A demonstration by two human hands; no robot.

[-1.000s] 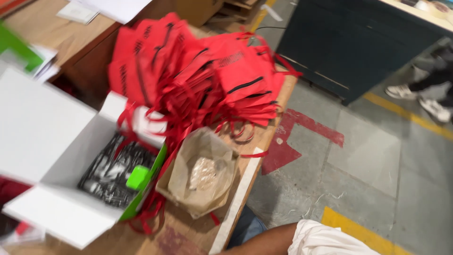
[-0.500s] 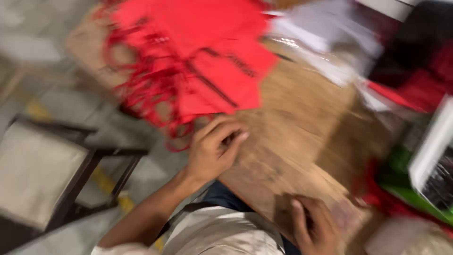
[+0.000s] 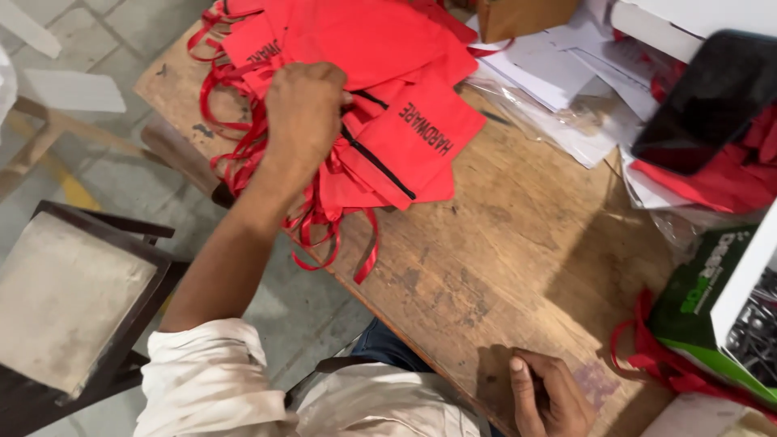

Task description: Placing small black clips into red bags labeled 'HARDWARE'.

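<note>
A pile of red fabric pouches (image 3: 380, 48) with black zips and red ribbon ties lies at the far left corner of the worn wooden table (image 3: 502, 243). My left hand (image 3: 303, 105) reaches out over this pile and is closed on a pouch and its ribbons (image 3: 324, 218), which trail off the table's edge. My right hand (image 3: 550, 396) rests at the near edge of the table with its fingers curled; nothing shows in it.
A green and white box (image 3: 712, 299) with dark metal parts stands at the right, red ribbons beneath it. A flat black object (image 3: 712, 97) lies on papers and clear plastic (image 3: 566, 89). A wooden stool (image 3: 65, 291) stands at the left.
The view has swung and steadied over the table. My left hand has moved from the bare wood up onto the red pouches and closed on them. My right hand stays at the near edge.
</note>
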